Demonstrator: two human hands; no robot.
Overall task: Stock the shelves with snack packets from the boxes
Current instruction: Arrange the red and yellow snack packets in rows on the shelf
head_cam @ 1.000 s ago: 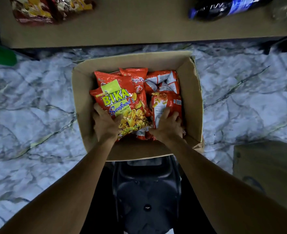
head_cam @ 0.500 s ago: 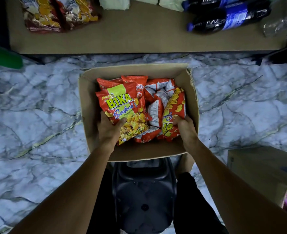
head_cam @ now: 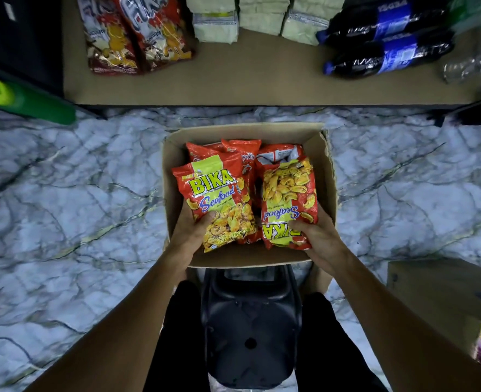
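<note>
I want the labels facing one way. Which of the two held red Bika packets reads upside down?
The red Bika Seafood packet gripped by the right hand: its logo is inverted. The other packet in the left hand reads upright.

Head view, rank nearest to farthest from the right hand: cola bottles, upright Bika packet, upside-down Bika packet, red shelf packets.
1. upside-down Bika packet: held in the right hand.
2. upright Bika packet: left side of the box.
3. cola bottles: right on the shelf.
4. red shelf packets: shelf's left.
</note>
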